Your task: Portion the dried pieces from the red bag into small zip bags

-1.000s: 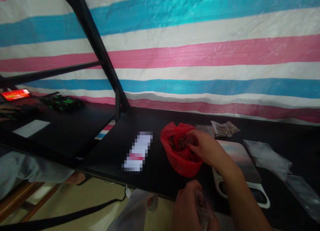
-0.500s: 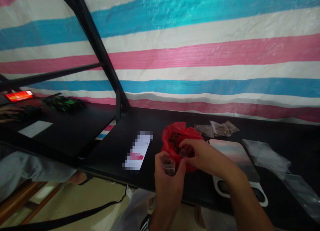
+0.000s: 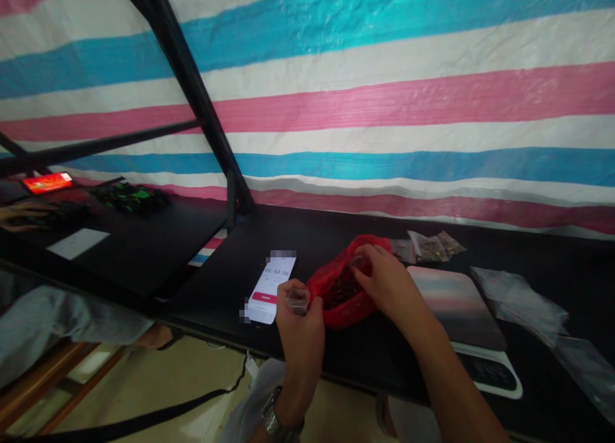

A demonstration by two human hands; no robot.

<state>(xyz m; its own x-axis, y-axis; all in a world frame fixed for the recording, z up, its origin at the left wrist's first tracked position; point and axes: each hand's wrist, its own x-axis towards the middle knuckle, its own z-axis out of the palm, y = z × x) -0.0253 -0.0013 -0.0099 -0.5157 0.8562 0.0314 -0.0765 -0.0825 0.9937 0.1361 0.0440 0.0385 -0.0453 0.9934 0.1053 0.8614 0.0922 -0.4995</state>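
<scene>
Red bag (image 3: 353,312) set near desk's (image 3: 300,228) front edge.
Clear packet (image 3: 298,301) gripped in curled left hand (image 3: 302,334), against bag's left side; right side touched by half-curled right hand (image 3: 387,280), exact hold unclear.

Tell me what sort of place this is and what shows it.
Likely a makeshift indoor workspace: a striped plastic sheet stretches across the background, and a scale and clear plastic bags lie on a black table.
</scene>
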